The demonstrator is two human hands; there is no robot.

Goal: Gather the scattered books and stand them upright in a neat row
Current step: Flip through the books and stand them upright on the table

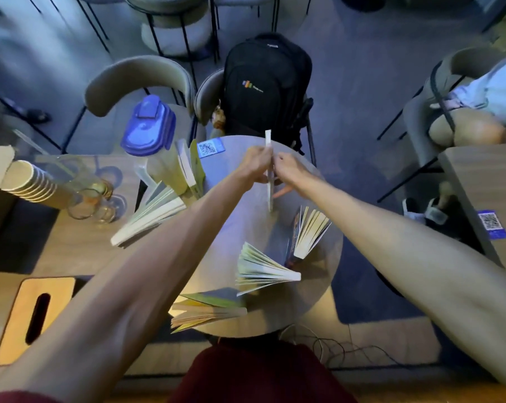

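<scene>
A thin white book stands on edge at the far middle of the round grey table. My left hand grips it from the left and my right hand pinches it from the right. Several other books stand upright with pages fanned: one at the left edge, two slim ones behind it, one at the right, one in the middle front, one at the near edge.
A pitcher with a blue lid, stacked paper cups and glass mugs stand on the wooden table to the left. A black backpack sits on a chair beyond the round table. A wooden tissue box lies near left.
</scene>
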